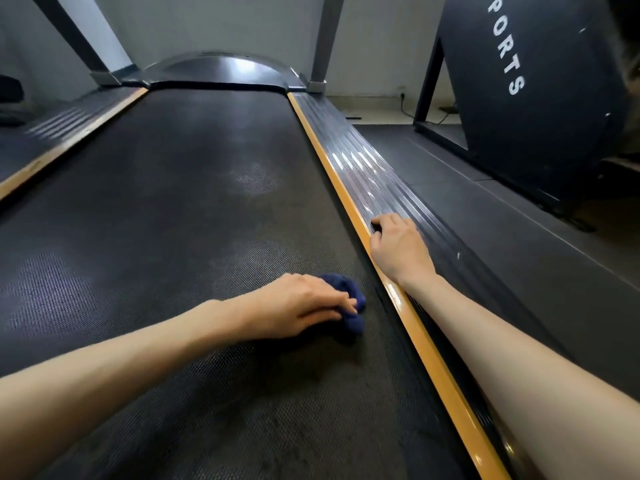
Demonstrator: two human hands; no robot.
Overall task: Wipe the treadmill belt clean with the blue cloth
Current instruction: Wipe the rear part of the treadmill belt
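The left hand (304, 306) holds a small dark blue cloth (355, 327), all bunched up. Its fingers curl over the top of the cloth and press it down on the wide black bumpy treadmill belt (194, 188). The cloth sits on the near part of the belt, close to its right edge. It is just beside the long orange strip (332, 181) but does not touch it.

The right hand (398, 247) holds nothing. It rests on the grey ribbed side rail (367, 168), just past the orange strip. Its fingers look curled under, like a loose fist, though that side is hard to see. The two hands are apart, with the orange strip between them.

The belt has some pale patches in the middle and on the left. At the far end is a shiny black rounded cover (221, 71), with a grey post (325, 36) beside it. To the right, on the dark floor mat (485, 220), stands a big dark machine with the white word "SPORTS" (540, 98).
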